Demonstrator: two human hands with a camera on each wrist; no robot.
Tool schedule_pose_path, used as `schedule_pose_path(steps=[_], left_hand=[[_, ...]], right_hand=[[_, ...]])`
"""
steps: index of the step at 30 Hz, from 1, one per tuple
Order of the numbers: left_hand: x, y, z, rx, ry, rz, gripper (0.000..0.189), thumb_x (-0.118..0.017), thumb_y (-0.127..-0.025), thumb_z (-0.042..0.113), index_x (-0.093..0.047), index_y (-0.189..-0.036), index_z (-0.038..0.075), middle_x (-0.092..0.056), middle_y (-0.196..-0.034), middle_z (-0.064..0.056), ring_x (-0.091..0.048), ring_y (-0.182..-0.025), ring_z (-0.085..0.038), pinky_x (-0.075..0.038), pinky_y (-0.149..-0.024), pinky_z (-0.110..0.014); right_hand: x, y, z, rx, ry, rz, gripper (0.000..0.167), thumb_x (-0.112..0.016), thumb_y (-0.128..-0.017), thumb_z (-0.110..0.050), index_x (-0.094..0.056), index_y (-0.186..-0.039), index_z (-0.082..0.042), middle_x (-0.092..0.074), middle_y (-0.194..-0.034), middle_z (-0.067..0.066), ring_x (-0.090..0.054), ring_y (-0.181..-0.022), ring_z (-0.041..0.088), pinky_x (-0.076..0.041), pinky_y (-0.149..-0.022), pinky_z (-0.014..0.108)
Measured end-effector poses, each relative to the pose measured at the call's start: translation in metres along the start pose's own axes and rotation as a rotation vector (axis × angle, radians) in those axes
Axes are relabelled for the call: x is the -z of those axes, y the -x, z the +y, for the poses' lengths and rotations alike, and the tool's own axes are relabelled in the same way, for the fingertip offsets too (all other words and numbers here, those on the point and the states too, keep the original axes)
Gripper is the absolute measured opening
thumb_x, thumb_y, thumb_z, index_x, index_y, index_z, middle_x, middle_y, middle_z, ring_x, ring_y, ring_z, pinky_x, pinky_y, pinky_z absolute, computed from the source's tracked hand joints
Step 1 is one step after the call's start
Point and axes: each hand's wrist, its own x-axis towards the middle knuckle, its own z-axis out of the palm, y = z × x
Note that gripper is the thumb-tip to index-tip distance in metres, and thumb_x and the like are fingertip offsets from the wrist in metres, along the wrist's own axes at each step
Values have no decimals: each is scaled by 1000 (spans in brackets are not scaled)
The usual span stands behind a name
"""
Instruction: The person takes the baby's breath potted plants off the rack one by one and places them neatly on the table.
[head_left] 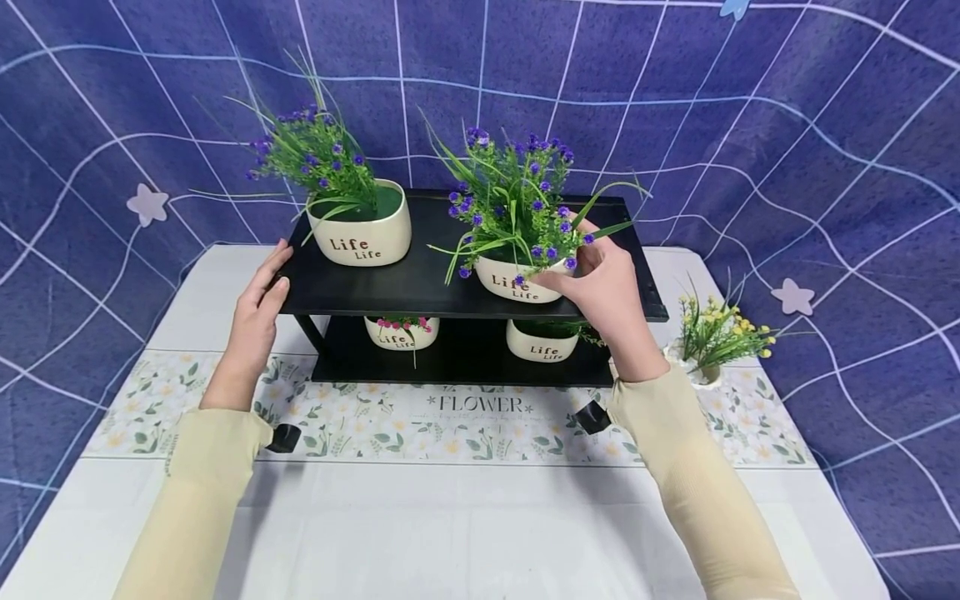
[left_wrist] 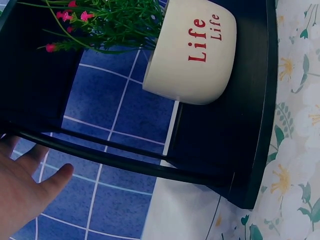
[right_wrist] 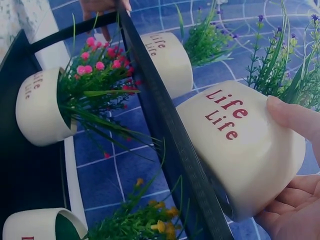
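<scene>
Because our right hand [head_left: 609, 287] grips the centre-frame flowerpot [head_left: 510, 286] one-sidedly, it may tip; our straight-fingered left hand [head_left: 253, 321] touches the shelf [head_left: 438, 258].

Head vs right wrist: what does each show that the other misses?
Head only: dark "FLOWER" lettering on the floral white runner, and the yellow-flowered potted plant at right.
Right wrist only: orange-yellow blossoms on the lower-tier right plant.
Both: right hand gripping a purple-flowered cream oval pot, left hand at the end of the black two-tier shelf.
</scene>
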Motion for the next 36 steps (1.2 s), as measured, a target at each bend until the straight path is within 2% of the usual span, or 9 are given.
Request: schedule_pose_path(steps=[6, 9, 12, 15, 18, 23, 28, 33, 36], left_hand=[[0, -1, -1, -6, -17, 6, 49, -38, -104, 23, -34, -151, 8, -21, -163, -1, -14, -151, -9, -14, -120, -23], [0, -2, 0, -14, -26, 7, 49, -39, -104, 24, -34, -151, 8, -21, -163, -1, -15, -150, -9, -15, -119, -21], [-1, -2, 0, -17, -17, 7, 49, -39, -104, 23, -35, -151, 9, -22, -163, 0, -15, -150, -8, -16, -118, -18], [-2, -3, 1, -15, -11, 4, 49, -39, -104, 23, -35, -151, 9, -22, -163, -1, -15, -150, -8, -17, -118, -18], [-2, -3, 0, -11, -2, 3, 49, -39, -104, 22, -34, -151, 8, -21, -163, -2, -14, -151, -10, -15, -119, -22], [-1, -3, -1, -4, 6, 9, 49, -38, -104, 22, -34, -151, 7, -20, -163, -1, -13, -151, -11, -12, -121, -25], [-1, -2, -1, -4, 13, 8, 49, -38, -104, 21, -34, -151, 7, -20, -163, -2, -13, -151, -11, -12, -121, -27], [-1, -1, -2, -5, 22, 9, 49, -39, -104, 21, -34, -151, 7, -20, -163, -2, -13, -151, -10, -12, -121, -26], [-1, 0, -3, -6, 20, 9, 49, -39, -104, 22, -34, -151, 8, -20, -163, -1, -13, -151, -10, -13, -121, -24]], right_hand=[[10, 7, 1, -73, -16, 4, 58, -83, -74, -27, -60, -125, -13, -44, -70, -5, -40, -67, 15, -39, -79, 30], [14, 11, 1, -102, -35, 6, 69, -82, -76, -25, -52, -136, -9, -62, -106, 7, -59, -100, 17, -42, -99, 30], [20, 16, 3, -124, -27, 11, 82, -82, -76, -24, -40, -146, -15, -40, -152, 1, -35, -144, 16, -33, -115, 34], [23, 19, 6, -79, 8, 46, 74, -82, -75, -24, -47, -141, -26, -63, -97, -3, -61, -97, 13, -46, -86, 27], [26, 23, 8, -15, 46, 73, 73, -82, -76, -24, -49, -138, -41, -28, -58, -9, -34, -55, 12, -36, -58, 27], [33, 29, 10, -14, 36, 75, 75, -81, -76, -21, -47, -139, -44, -43, -64, -8, -46, -63, 8, -43, -66, 23], [41, 36, 14, -65, -45, 78, 77, -78, -78, -15, -45, -144, -33, -50, -143, -4, -49, -128, 11, -43, -103, 30], [46, 42, 24, -24, -185, 89, 60, -70, -78, 3, -59, -130, -25, -48, -78, -9, -41, -74, 8, -42, -68, 20], [50, 43, 30, -13, -262, 75, 28, -71, -77, 7, -54, -79, -15, -24, -62, -9, -27, -61, 10, -36, -63, 20]])
